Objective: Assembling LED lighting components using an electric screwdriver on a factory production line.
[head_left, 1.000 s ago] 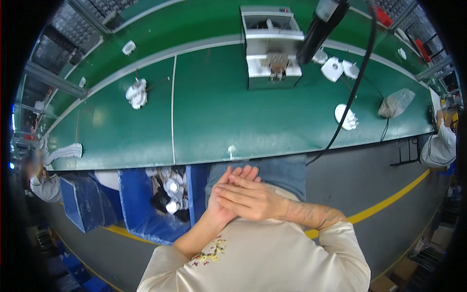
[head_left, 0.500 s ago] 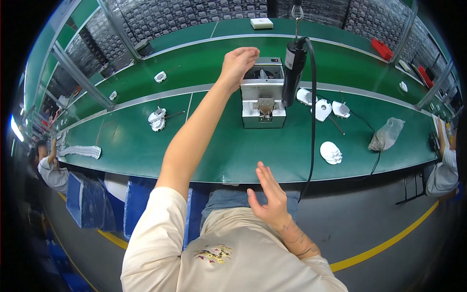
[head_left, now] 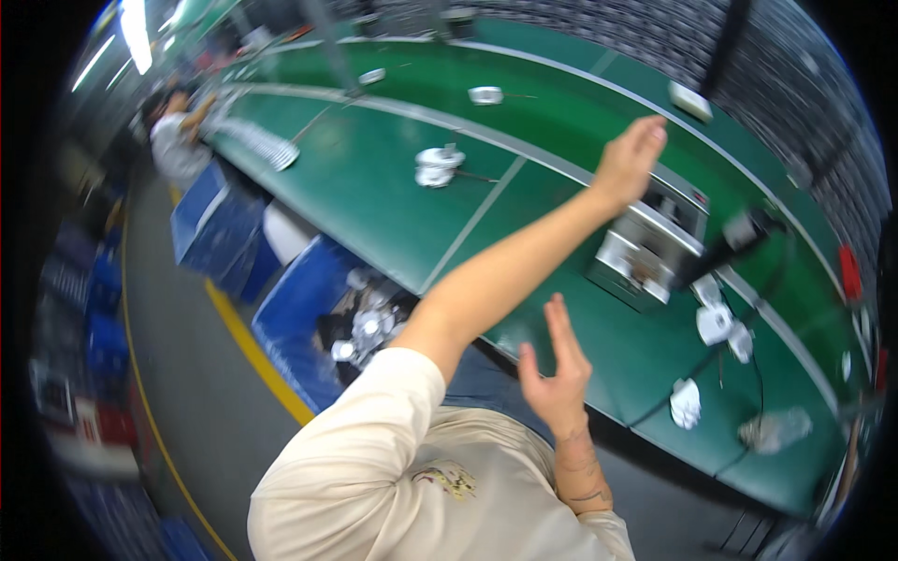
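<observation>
My left hand (head_left: 631,166) is raised over the back left edge of a silver box-shaped bench machine (head_left: 645,257). Its fingers are loosely curved and nothing shows in them. Low in front of the bench edge, my right hand (head_left: 558,379) is held up, palm sideways, with thumb and fingers stretched out and nothing in them. Beside the machine hangs a black cylindrical power screwdriver (head_left: 725,248) with a cord, blurred. White plastic parts with wires (head_left: 716,323) lie to the machine's right. A stack of white discs (head_left: 685,404) is nearer the front edge.
More white parts (head_left: 438,166) sit on the green bench (head_left: 374,168) to the left. Blue bins (head_left: 290,323) stand below its front edge, one holding silvery pieces. A clear bag (head_left: 776,430) lies at the right. Another person (head_left: 178,136) is at the far left.
The view has swung left and tilted, so the machine now appears further right and the bin's contents show. My left hand stays by the machine; my right hand stays raised and spread.
</observation>
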`<state>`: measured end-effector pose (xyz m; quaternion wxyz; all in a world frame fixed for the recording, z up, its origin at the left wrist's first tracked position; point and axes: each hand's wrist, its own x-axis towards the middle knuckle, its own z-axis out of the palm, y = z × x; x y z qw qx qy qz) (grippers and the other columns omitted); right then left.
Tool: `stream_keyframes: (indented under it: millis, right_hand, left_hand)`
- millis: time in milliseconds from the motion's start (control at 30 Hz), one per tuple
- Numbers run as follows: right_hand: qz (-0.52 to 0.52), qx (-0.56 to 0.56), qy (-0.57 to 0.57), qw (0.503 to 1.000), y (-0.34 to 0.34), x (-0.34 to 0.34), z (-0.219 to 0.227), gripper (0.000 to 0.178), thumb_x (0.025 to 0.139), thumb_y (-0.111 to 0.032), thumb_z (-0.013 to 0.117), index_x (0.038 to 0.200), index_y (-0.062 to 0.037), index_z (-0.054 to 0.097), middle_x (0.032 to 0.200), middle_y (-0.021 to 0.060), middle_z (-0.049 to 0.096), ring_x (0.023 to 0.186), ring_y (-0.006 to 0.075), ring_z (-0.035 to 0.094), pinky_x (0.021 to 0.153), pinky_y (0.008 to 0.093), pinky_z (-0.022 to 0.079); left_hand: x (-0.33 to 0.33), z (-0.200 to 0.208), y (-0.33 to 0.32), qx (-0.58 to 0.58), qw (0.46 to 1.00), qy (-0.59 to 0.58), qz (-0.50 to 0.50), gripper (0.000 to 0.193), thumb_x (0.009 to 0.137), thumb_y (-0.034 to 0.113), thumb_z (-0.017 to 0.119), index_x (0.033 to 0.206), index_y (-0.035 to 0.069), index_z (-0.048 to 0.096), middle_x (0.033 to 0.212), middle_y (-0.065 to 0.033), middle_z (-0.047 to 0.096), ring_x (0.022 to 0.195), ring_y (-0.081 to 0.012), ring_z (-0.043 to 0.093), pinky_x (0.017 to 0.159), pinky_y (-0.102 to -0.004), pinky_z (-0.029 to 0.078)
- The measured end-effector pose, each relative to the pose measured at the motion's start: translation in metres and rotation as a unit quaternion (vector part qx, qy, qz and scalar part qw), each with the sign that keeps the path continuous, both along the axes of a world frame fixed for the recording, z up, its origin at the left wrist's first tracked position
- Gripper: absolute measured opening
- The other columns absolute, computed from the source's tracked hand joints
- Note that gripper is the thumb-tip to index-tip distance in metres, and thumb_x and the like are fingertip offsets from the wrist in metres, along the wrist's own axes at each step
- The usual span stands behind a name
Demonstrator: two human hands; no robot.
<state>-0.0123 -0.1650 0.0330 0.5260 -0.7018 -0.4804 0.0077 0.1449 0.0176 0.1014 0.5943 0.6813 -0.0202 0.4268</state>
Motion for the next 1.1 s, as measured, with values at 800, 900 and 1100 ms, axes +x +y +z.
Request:
stream_keyframes:
  millis: [800,900,1100]
  right_hand:
    - [0.226,-0.13,-0.075,0.962,0.562,-0.162,-0.04,0.102,0.06,-0.034,0.078,0.133,0.0145,0.025,0.122,0.0259,0.048,0.114,0.0384,0.044,0.098,0.0439,0.035]
    - [0.219,-0.129,-0.08,0.964,0.614,-0.176,-0.043,0.104,0.059,-0.035,0.079,0.133,0.0145,0.024,0.119,0.0244,0.05,0.112,0.0364,0.044,0.097,0.0427,0.036]
    - [0.214,-0.093,-0.096,0.968,0.654,-0.189,-0.046,0.091,0.062,-0.035,0.076,0.127,0.0132,0.033,0.108,0.0255,0.055,0.104,0.038,0.048,0.089,0.0443,0.04]
  left_hand:
    - [-0.422,-0.128,0.476,-0.13,0.721,0.067,0.678,0.057,0.096,0.034,0.041,0.136,-0.004,0.029,0.129,-0.0282,0.047,0.118,-0.0361,0.049,0.099,-0.0397,0.036]
    - [-0.439,-0.127,0.505,-0.175,0.699,0.029,0.693,0.056,0.095,0.033,0.042,0.135,-0.005,0.032,0.128,-0.0264,0.049,0.118,-0.0356,0.049,0.099,-0.0381,0.036]
    - [-0.47,-0.144,0.566,-0.2,0.729,-0.072,0.65,0.052,0.093,0.031,0.045,0.13,-0.004,0.04,0.129,-0.0233,0.047,0.119,-0.0296,0.047,0.099,-0.0341,0.034]
